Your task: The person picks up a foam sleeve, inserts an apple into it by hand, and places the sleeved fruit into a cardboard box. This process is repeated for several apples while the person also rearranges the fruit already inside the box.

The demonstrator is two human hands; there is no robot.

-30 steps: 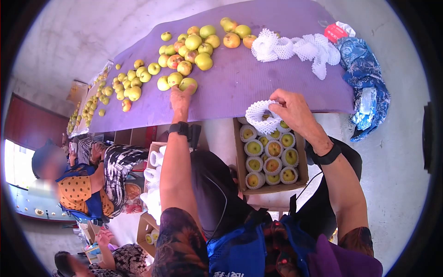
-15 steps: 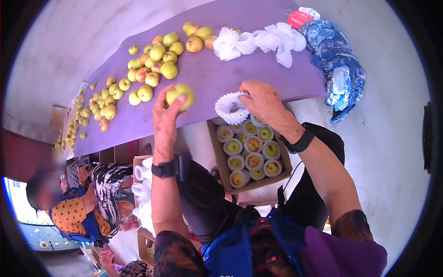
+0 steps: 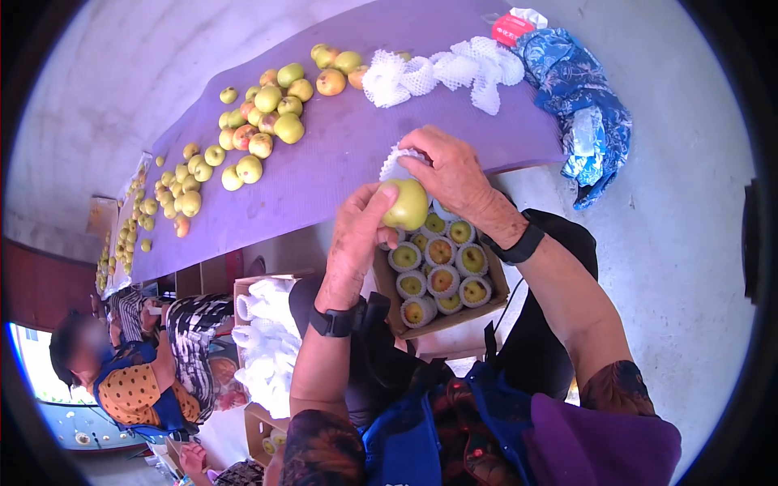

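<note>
My left hand grips a yellow-green apple between thumb and fingers, above the near edge of the purple-covered table. Beside it, my right hand pinches a white foam net sleeve, which sits right at the far side of the apple. Below both hands stands a cardboard box packed with apples in foam sleeves. My hands cover part of its far left corner.
Loose apples lie in groups across the purple table cover. More foam sleeves lie there, near a blue patterned cloth and red tissue pack. A box of white sleeves stands at left, beside a seated person.
My left hand has carried the apple right and down, up to the foam sleeve. My right hand has shifted slightly left and tipped the sleeve toward the apple.
</note>
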